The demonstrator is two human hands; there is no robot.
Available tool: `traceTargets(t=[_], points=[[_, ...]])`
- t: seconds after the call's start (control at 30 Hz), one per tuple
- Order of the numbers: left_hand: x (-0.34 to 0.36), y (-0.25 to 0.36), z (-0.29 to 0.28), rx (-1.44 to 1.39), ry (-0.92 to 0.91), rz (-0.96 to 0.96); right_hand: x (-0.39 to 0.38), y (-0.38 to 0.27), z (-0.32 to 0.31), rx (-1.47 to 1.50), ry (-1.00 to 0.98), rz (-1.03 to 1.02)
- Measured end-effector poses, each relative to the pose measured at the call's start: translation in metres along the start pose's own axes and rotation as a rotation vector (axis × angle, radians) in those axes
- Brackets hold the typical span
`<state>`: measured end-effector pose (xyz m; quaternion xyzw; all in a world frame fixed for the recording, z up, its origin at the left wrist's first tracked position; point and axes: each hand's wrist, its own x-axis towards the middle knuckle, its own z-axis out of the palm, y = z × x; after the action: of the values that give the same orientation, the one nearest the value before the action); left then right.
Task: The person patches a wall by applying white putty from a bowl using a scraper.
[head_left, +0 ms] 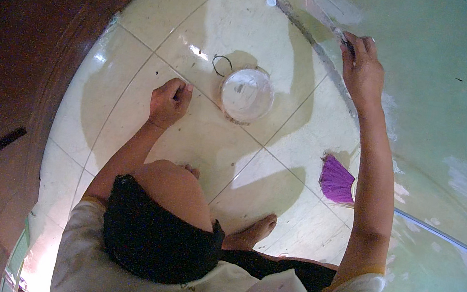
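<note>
My right hand (363, 72) is raised to the pale green wall, its fingers closed round the dark handle of a putty knife (336, 31). The thin blade points up and left, close to a whitish patch (335, 7) on the wall; I cannot tell if it touches. My left hand (168, 103) is curled into a loose fist above the tiled floor, with nothing visible in it. Between the two hands, a round clear tub (247, 95) with whitish stuff inside stands on the floor. A thin black ring (221, 65) lies beside the tub.
A purple-bristled broom (337, 179) rests near my right forearm, its blue handle (443, 235) against the wall. At the wall's foot lies a small white disc (271, 1). Brown wooden furniture (34, 68) borders the left side. My bare foot (257, 231) is on the tiles.
</note>
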<state>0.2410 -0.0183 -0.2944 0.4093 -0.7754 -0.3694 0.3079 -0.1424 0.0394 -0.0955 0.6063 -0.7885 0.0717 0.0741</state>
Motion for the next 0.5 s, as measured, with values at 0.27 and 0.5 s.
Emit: traceTargets(t=[0.27, 0.5], points=[[-0.001, -0.001, 0.000, 0.023, 0.002, 0.023, -0.001, 0.025, -0.012, -0.162, 0.084, 0.133], [-0.002, -0.002, -0.002, 0.046, -0.008, -0.011, -0.030, 0.042, -0.072, 0.020, 0.050, 0.158]])
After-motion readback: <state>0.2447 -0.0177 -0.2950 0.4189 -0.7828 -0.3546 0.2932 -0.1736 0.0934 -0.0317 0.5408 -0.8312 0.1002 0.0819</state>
